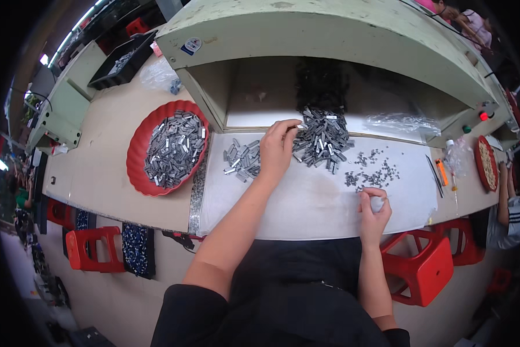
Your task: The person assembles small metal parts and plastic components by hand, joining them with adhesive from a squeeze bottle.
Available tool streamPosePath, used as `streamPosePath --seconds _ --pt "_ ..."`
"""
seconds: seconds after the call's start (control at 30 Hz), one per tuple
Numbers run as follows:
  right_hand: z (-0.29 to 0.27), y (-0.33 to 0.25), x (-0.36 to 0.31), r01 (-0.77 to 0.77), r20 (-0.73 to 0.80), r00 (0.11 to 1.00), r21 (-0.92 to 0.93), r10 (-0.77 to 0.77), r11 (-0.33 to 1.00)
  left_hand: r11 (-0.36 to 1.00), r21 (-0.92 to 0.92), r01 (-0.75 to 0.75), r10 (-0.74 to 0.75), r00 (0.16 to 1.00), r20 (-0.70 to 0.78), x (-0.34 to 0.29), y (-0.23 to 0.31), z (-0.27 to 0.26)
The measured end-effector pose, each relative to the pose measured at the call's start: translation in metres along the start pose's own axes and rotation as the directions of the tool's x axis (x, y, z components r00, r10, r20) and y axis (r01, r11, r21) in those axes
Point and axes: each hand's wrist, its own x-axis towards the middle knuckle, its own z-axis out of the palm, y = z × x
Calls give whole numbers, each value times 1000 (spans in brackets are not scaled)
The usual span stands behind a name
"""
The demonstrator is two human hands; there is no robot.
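My left hand [278,147] reaches to the left edge of a heap of small grey metal pieces [323,139]. Its thumb and forefinger are pinched together, with a bright bit of metal at their tips. To the left of that wrist lies a smaller pile of similar pieces [242,159]. My right hand [374,214] is closed in a pinch at the near edge of scattered tiny dark parts [375,172]. Something pale shows between its fingers; what the fingertips hold is too small to tell. All of this rests on a white sheet [312,214] on the bench.
A red scalloped bowl [134,156] full of grey pieces stands at left. A pale green shelf [329,29] overhangs the far side. Tweezers [434,175] and an orange-handled tool [441,170] lie at right, near a red bowl [483,165]. Red stools [428,269] stand below the bench.
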Motion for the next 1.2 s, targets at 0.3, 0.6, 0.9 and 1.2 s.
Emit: streamPosePath --seconds 0.3,0.6,0.9,1.2 --pt "12 -1 -16 38 34 999 -84 -35 996 953 -301 34 -45 998 -32 -14 -3 -29" --pt "-11 21 -13 129 34 991 -59 -127 990 888 -434 152 -118 987 105 -79 35 -37" --pt "-9 6 -13 120 77 991 -125 -111 985 917 -386 98 -57 992 116 -91 26 -17" --pt "-9 8 -11 92 57 995 -161 -84 983 942 -323 96 -28 977 209 -90 27 -19"
